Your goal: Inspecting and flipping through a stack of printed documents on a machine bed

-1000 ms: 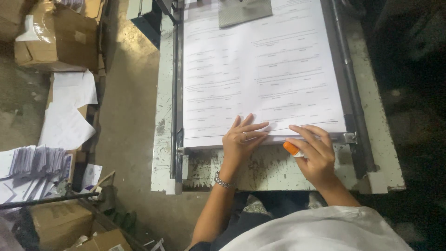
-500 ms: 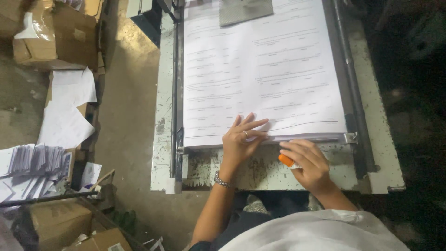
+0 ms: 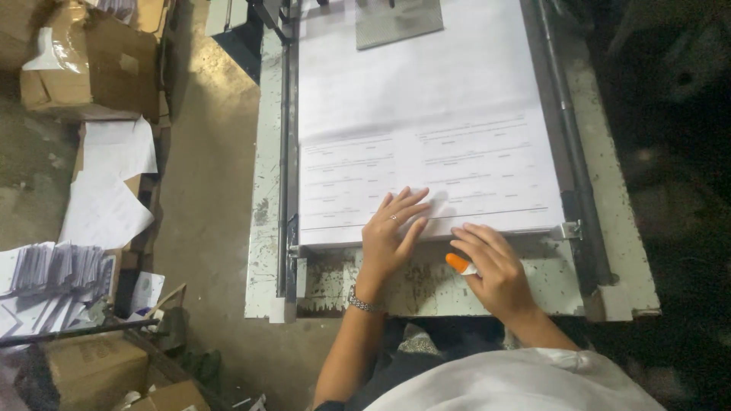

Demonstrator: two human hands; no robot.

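A large stack of white printed paper sheets (image 3: 426, 129) lies on a worn metal machine table (image 3: 472, 293). My left hand (image 3: 392, 232) rests flat with its fingers spread on the near edge of the stack; it wears a ring and a metal wrist bracelet. My right hand (image 3: 491, 270) sits just below the stack's near edge, on the table, with an orange rubber fingertip cover (image 3: 457, 263) on its thumb. A grey metal weight plate (image 3: 397, 21) lies on the far end of the stack.
A metal side guide rail (image 3: 288, 152) runs along the stack's left, another rail (image 3: 567, 152) along its right. On the floor at left are cardboard boxes (image 3: 87, 65), loose white sheets (image 3: 110, 190) and bundles of paper (image 3: 53, 266).
My right hand has slid down off the stack's edge onto the bare table. The left hand stays on the stack's near edge.
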